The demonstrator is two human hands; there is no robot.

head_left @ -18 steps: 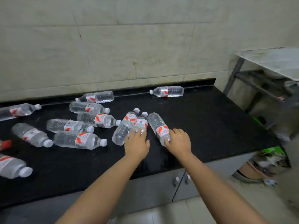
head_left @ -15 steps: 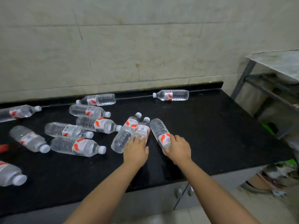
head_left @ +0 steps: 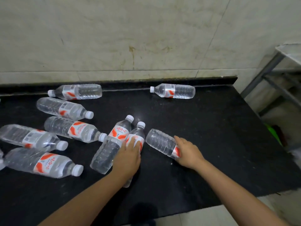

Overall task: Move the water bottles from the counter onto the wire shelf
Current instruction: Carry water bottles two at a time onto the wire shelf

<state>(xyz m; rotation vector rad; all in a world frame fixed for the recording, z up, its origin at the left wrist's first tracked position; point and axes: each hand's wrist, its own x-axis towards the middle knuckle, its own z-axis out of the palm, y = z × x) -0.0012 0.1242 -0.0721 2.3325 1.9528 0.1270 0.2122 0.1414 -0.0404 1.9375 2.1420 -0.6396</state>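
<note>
Water bottles (head_left: 76, 130) lie on their sides across the black counter (head_left: 211, 136), none on the metal shelf (head_left: 273, 75) at the right. The left hand (head_left: 128, 156) lies over one middle bottle (head_left: 136, 137), fingers curved onto its label, while the right hand (head_left: 187, 152) grips another bottle (head_left: 161, 141).

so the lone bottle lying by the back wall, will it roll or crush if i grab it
The lone bottle lies on its side on the smooth black counter, so a nudge would probably roll it. It looks full and capped, so likely firm and fairly heavy for its size. The thin ribbed plastic may still dent slightly under the fingers.
</note>
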